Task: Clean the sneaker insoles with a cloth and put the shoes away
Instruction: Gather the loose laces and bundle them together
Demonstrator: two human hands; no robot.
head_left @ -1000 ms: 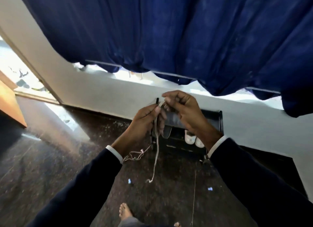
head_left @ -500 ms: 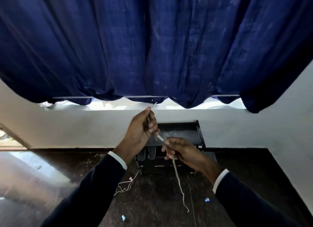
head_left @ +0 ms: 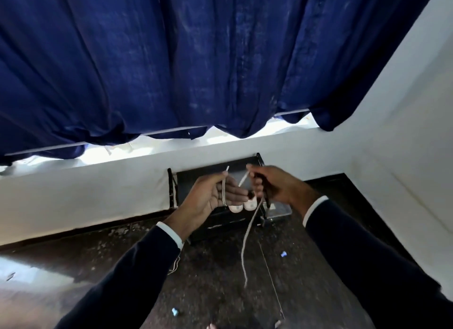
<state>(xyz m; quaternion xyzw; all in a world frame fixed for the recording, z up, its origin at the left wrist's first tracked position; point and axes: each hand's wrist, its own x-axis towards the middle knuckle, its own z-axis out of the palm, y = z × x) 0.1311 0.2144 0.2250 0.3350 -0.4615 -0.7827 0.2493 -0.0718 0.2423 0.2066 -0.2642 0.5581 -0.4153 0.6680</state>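
Note:
A white shoelace runs between both hands and hangs down toward the floor. My left hand pinches one end, which sticks up past its fingers. My right hand grips the lace further along, and the loose tail drops below it. Behind the hands a black shoe rack stands against the white wall. The toes of two white sneakers show on its shelf. No cloth or insole is in view.
A dark blue curtain hangs over a bright window sill above the rack. The floor is dark speckled stone with small blue scraps on it. A white wall closes the right side. A thin cord dangles by my left sleeve.
The view has swung so the rack sits more to the right. My right hand rose from below the left to level with it, and the lace now spans a short gap between them.

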